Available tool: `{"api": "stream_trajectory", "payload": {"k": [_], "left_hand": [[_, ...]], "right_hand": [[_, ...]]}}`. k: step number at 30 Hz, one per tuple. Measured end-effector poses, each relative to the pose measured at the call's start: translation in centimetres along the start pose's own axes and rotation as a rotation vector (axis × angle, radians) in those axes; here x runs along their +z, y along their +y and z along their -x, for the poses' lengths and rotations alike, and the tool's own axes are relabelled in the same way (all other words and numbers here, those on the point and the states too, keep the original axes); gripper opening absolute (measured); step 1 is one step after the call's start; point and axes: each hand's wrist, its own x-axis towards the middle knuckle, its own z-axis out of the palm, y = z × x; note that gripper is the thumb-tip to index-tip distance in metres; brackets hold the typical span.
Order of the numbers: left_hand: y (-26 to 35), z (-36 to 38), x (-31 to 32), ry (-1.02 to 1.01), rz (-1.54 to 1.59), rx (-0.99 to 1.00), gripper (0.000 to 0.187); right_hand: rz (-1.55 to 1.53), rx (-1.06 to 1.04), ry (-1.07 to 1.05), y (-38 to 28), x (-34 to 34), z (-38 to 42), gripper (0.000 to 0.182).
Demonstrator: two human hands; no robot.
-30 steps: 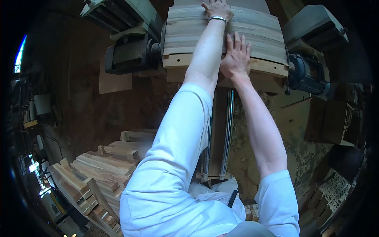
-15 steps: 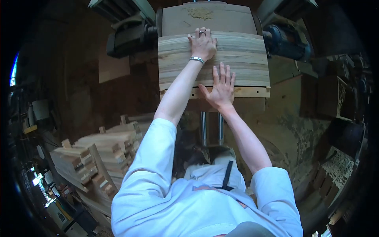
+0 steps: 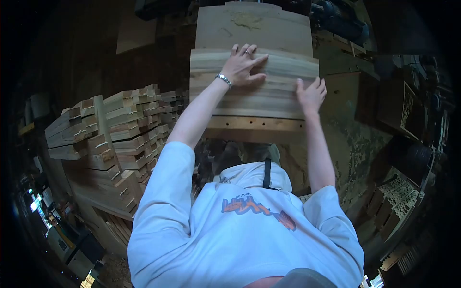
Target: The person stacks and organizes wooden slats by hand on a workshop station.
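Observation:
A striped wooden panel (image 3: 278, 103) lies flat on the machine's bed, its grain running left to right. My left hand (image 3: 242, 67) rests on top of it left of the middle, fingers spread and thumb out to the right; there is a ring on one finger and a bracelet on the wrist. At the panel's right edge, my right hand (image 3: 312, 96) has its thumb on the top face and its fingers over the side. Below the near edge runs a wooden rail (image 3: 276, 124) with several dark holes.
Beyond the panel is a flat board (image 3: 283, 31) with a patch of sawdust (image 3: 246, 20). A motor (image 3: 338, 21) sits at the far right. Stacked wooden blocks (image 3: 137, 115) stand to the left. Bundled wood pieces (image 3: 401, 197) lie at the lower right.
My right hand has gone from the near edge to the panel's right side. My left hand has shifted slightly left and nearer, and its fingers have turned rightward. The view has tilted toward my body.

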Motion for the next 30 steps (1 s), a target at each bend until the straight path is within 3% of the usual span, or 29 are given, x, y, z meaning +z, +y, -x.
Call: {"api": "stream_trajectory", "payload": {"k": [2,5,7,8,9,11,12,13,15,17,21,22,23,25,26,30], "left_hand": [[1.1,1.0,-0.5,-0.03,0.01,-0.003,0.067],[1.4,1.2,-0.8,-0.054,-0.022,-0.013,0.071],[0.9,0.4,-1.4,-0.074,-0.009,-0.083,0.078],[0.6,0.3,-1.7,-0.143,0.02,-0.078,0.101],[0.8,0.4,-2.3,-0.145,0.01,-0.097,0.101],[0.7,0.0,-3.5,-0.318,-0.148,-0.005,0.126],[0.3,-0.3,-3.2,-0.364,-0.112,-0.021,0.138],[0.6,-0.9,-3.7,-0.363,-0.121,-0.045,0.138],[0.5,-2.8,-5.2,-0.588,-0.001,-0.09,0.134],[-0.2,-3.4,-5.0,-0.5,-0.008,-0.094,0.131],[1.2,-4.5,-9.3,-0.62,0.344,-0.295,0.12],[2.2,-4.3,-10.7,-0.675,0.621,-0.482,0.116],[3.3,-3.4,-11.9,-0.705,0.909,-0.665,0.112],[6.7,0.1,-14.1,-0.622,1.241,-0.779,0.104],[8.8,2.3,-14.8,-0.523,1.311,-0.792,0.105],[18.7,12.7,-15.2,-0.066,1.256,-0.807,0.111]], "right_hand": [[-0.249,0.374,-0.348,-1.1,-3.1,-2.2,0.094],[-0.264,0.438,-0.393,-2.4,-3.0,-4.2,0.1],[-0.305,0.341,-0.389,-2.3,-2.7,-4.9,0.096],[-0.368,0.265,-0.286,-2.0,-2.6,-4.8,0.089],[-0.435,0.19,-0.179,-2.1,-3.0,-4.5,0.082],[-0.388,-0.325,0.068,-3.3,-4.2,-1.6,0.071],[-0.38,-0.511,-0.021,-4.5,-5.2,0.8,0.069],[-0.475,-0.714,-0.208,-4.0,-3.5,3.4,0.075],[-0.402,-0.831,-0.482,-6.0,-5.7,7.9,0.082],[-0.309,-0.911,-0.509,-5.1,-4.5,8.6,0.086],[-0.225,-1.071,-0.464,-4.3,-1.9,7.1,0.096],[-0.211,-1.084,-0.434,-4.8,-2.9,6.3,0.083],[-0.212,-1.136,-0.446,-5.0,-2.7,5.6,0.083],[-0.383,-1.062,-0.688,-5.5,-2.0,4.5,0.067],[-0.848,-0.829,-0.935,-5.8,-1.4,4.4,0.054],[-0.522,-1.106,-1.049,-6.6,-0.5,-0.6,0.051]]}}
